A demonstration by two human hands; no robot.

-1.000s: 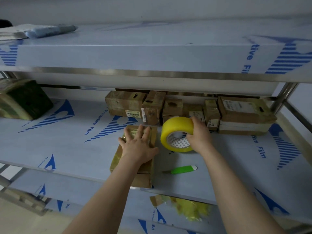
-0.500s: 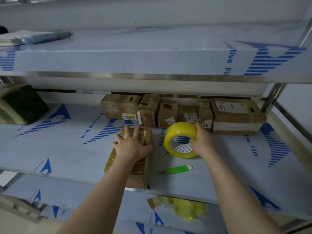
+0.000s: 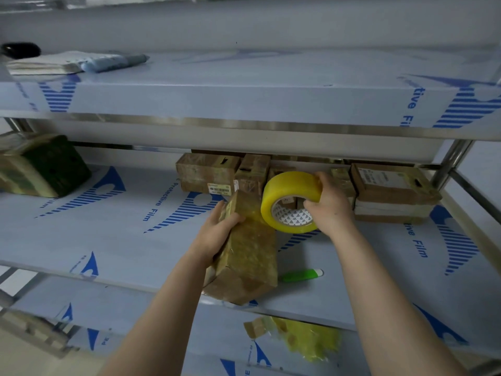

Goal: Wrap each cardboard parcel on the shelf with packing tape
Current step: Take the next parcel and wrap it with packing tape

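Left hand [image 3: 217, 234] grips the parcel [image 3: 249, 253] by its left edge, thumb curled over the top face. The parcel sits tilted at the front edge of the shelf [image 3: 108, 240]. Right hand [image 3: 329, 204] grips the tape roll [image 3: 287, 191], thumb inside the core, beside the parcel's far end.

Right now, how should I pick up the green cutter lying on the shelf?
Pinch the green cutter across its middle, from above and the front edge. It lies flat, lengthwise along the shelf, long sides free, its left end close to the tilted parcel; probably easiest for the right hand.
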